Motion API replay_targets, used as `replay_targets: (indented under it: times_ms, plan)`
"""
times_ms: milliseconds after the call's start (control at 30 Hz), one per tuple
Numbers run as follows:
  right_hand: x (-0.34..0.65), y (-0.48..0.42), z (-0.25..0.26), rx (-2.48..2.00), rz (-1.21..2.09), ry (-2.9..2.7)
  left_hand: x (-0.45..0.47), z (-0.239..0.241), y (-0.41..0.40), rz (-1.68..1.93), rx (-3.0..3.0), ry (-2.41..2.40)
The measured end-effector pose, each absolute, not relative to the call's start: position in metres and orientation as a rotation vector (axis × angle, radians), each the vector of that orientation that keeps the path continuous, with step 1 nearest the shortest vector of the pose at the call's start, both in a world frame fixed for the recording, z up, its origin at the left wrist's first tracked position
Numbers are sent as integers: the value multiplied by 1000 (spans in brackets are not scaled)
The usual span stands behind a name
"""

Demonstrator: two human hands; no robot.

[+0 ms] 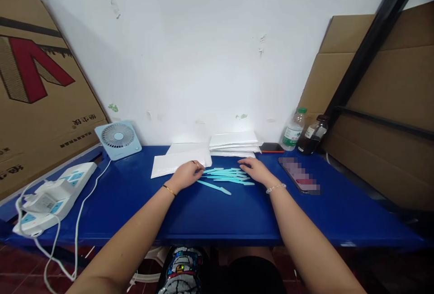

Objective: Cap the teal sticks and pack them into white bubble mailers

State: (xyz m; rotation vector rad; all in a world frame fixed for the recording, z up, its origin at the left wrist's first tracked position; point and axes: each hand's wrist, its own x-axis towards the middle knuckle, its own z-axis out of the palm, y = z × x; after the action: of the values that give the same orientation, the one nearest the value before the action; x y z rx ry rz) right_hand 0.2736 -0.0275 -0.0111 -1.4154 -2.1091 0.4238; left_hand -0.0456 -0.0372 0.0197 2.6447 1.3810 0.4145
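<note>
Several thin light-blue sticks (226, 176) lie in a loose pile on the blue table (217, 217). My left hand (187, 173) rests at the pile's left end, fingers curled loosely over the stick tips, a ring on one finger and a gold bangle on the wrist. My right hand (255, 169) lies flat at the pile's right end, fingers stretched toward the sticks, a bead bracelet on the wrist. One stick (213, 187) lies apart, nearer me. White padded envelopes (179, 160) lie just behind my left hand, and a stack of them (233, 142) sits by the wall.
A small blue desk fan (118, 139) and a white power strip (50, 196) with cables sit at the left. A dark phone (271, 148), a plastic water bottle (293, 130), a dark jar (313, 135) and a blurred phone (300, 175) are at the right. Cardboard leans on both sides.
</note>
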Motion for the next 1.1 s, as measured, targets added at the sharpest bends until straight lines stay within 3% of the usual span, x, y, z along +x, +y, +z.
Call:
replay_targets:
  times_ms: [400,633,1100]
  plan:
    - [201,-55,-25,-1182,684,-2344,-24,-3,-56,486,2590,1117]
    - [223,-22,-14,-1285,555,-2089,-13,8,-23,363,2424,1432]
    - [216,7,-31,-1166,487,-2109,-9,-6,11,463,2486,1408]
